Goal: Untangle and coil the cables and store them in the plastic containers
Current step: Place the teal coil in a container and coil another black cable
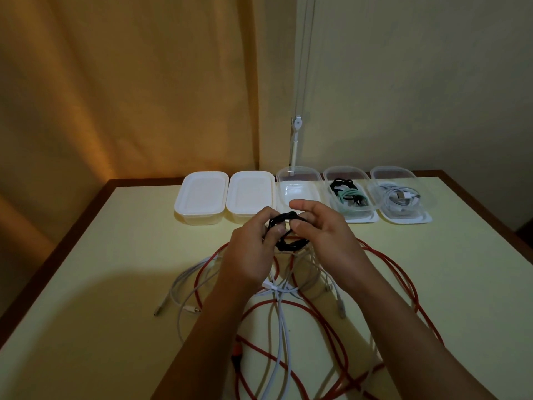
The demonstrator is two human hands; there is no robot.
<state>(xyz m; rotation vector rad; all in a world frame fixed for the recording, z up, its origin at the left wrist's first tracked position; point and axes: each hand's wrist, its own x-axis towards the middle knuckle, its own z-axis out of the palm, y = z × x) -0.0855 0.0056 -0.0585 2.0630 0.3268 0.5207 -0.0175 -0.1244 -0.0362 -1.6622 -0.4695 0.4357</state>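
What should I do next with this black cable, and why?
Probably set the black coil into the open empty container just behind your hands. Both hands, left and right, already hold it wound up, and that container has nothing in it.

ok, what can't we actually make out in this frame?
Head view only:
- Black cable: coil partly covered by left hand and right hand; ends unseen.
- Two lidded containers, far left: opaque lids hide any contents.
- Red cable: runs off the bottom edge and under both forearms; ends mostly unseen.
- White cables: overlap under the arms; count unclear.
- Connector types: too small and dim.
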